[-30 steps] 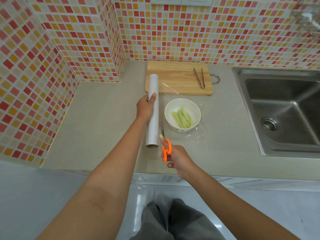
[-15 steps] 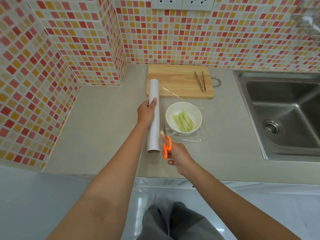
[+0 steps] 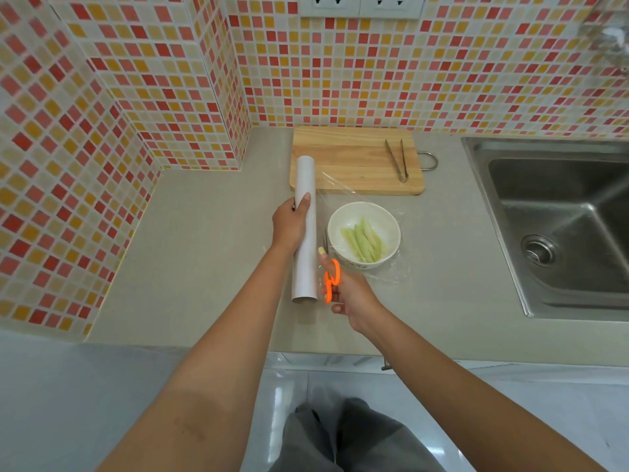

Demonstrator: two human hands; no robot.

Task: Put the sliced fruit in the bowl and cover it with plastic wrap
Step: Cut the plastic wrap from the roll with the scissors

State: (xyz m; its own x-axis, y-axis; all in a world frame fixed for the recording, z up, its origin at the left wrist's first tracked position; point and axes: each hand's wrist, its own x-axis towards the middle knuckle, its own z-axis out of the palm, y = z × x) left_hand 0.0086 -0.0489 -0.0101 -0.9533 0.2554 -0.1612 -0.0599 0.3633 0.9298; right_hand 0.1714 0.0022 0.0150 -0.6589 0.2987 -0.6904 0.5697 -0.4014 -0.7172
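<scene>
A white bowl point(image 3: 381, 216) holds several pale green fruit slices point(image 3: 363, 239) on the counter. A clear sheet of plastic wrap point(image 3: 391, 272) stretches from the roll over and around the bowl. My left hand point(image 3: 289, 226) grips the white plastic wrap roll point(image 3: 304, 267), which lies lengthwise just left of the bowl. My right hand point(image 3: 350, 294) holds orange-handled scissors point(image 3: 332, 277), whose blades point away from me into the gap between roll and bowl.
A wooden cutting board point(image 3: 354, 161) lies behind the bowl with metal tongs point(image 3: 396, 160) on it. A steel sink point(image 3: 561, 226) is sunk in the counter at the right. Tiled walls rise at the back and left. The counter's front edge runs under my forearms.
The scissors have moved slightly forward along the gap between roll and bowl. My left hand has stayed on the roll. The camera view shifted a little.
</scene>
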